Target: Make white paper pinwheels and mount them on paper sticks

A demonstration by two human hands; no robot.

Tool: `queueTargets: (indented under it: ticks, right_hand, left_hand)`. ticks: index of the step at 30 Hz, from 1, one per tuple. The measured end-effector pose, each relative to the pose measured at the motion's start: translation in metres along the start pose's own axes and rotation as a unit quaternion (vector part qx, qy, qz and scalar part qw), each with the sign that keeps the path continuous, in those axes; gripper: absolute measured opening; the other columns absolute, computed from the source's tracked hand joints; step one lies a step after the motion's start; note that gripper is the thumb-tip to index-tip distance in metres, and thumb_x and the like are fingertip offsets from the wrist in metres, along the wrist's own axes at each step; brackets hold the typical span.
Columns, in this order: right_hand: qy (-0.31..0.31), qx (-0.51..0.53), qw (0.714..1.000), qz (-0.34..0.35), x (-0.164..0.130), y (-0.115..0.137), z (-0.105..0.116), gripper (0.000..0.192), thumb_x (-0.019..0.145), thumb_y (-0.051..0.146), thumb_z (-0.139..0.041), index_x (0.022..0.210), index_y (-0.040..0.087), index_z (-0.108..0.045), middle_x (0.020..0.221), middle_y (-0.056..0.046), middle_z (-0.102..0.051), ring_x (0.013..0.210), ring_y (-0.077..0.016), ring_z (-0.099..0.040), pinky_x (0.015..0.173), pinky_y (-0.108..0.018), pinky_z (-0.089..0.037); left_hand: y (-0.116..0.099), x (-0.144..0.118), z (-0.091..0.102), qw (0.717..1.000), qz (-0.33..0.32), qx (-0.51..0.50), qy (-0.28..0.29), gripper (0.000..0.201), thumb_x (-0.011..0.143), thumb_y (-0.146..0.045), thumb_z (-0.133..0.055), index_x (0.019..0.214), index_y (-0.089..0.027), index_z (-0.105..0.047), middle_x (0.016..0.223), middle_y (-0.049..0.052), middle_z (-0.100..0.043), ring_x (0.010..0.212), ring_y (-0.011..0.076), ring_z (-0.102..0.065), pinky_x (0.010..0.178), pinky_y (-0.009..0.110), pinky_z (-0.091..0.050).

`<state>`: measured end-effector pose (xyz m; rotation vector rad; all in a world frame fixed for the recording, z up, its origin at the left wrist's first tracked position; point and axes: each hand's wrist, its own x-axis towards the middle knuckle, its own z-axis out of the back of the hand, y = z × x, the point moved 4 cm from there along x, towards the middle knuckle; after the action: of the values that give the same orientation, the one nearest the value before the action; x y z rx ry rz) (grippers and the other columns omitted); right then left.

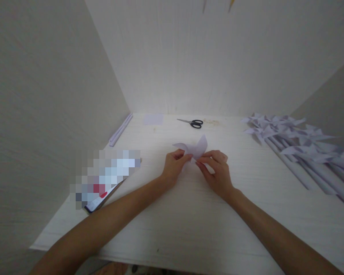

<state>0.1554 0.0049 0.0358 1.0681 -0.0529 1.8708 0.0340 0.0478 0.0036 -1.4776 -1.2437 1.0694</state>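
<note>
Head view: left hand (174,165) and right hand (217,168) both pinch a folded paper (194,148), held just above mid-bench. Keep the pinches near the centre so the curled flaps stay put. Scissors (192,122) by far edge; paper pinwheels (298,149) along right edge.

A pixelated patch (106,173) covered most of the flat thing lying at the table's (189,229) left side, so what it was could not be told. The paper piece (193,148) was partly hidden behind the fingertips of the left hand (173,168) and the right hand (216,172). The paper pinwheels (298,149) ran off the right edge, their stick ends out of sight. Two yellowish tips (218,4) at the top edge were cut off and too blurred to tell. Both forearms left the bottom edge.
</note>
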Motion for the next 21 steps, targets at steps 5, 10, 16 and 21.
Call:
queueTargets:
  ticks: [5, 10, 16, 21]
  right_hand:
    - [0.019, 0.067, 0.991, -0.118, 0.004, -0.008, -0.003, 0.012, 0.075, 0.024, -0.050, 0.065, 0.020, -0.054, 0.067, -0.001, -0.052, 0.069, -0.0167, -0.049, 0.067, -0.034, -0.035]
    - [0.021, 0.106, 0.983, -0.149, 0.004, -0.013, -0.005, 0.014, 0.074, 0.024, -0.051, 0.061, 0.020, -0.052, 0.064, -0.001, -0.050, 0.065, -0.0156, -0.048, 0.064, -0.031, -0.037]
    - [0.035, 0.115, 0.980, -0.161, 0.004, -0.016, -0.009, 0.013, 0.074, 0.024, -0.051, 0.062, 0.019, -0.053, 0.063, -0.001, -0.050, 0.065, -0.0155, -0.048, 0.063, -0.030, -0.037]
    - [0.048, 0.123, 0.978, -0.164, 0.004, -0.016, -0.009, 0.014, 0.074, 0.023, -0.050, 0.061, 0.020, -0.052, 0.062, -0.001, -0.050, 0.063, -0.0150, -0.048, 0.062, -0.029, -0.037]
  left_hand:
    - [-0.003, -0.002, -0.003, 0.999, -0.015, 0.030, 0.012, 0.011, 0.058, -0.023, -0.059, 0.059, -0.013, -0.060, 0.068, 0.001, -0.058, 0.067, 0.0119, -0.052, 0.063, 0.023, -0.040]
    - [-0.005, -0.003, -0.005, 1.000, -0.018, 0.015, 0.018, 0.009, 0.058, -0.021, -0.059, 0.060, -0.014, -0.063, 0.071, 0.000, -0.061, 0.069, 0.0118, -0.054, 0.068, 0.024, -0.040]
    - [-0.005, -0.002, -0.005, 0.999, -0.027, 0.013, 0.028, 0.007, 0.058, -0.019, -0.059, 0.059, -0.014, -0.063, 0.075, 0.001, -0.062, 0.070, 0.0117, -0.054, 0.071, 0.025, -0.040]
    - [-0.003, -0.002, -0.005, 0.999, -0.030, 0.015, 0.042, 0.007, 0.058, -0.019, -0.059, 0.059, -0.014, -0.063, 0.074, 0.000, -0.060, 0.071, 0.0117, -0.053, 0.071, 0.025, -0.039]
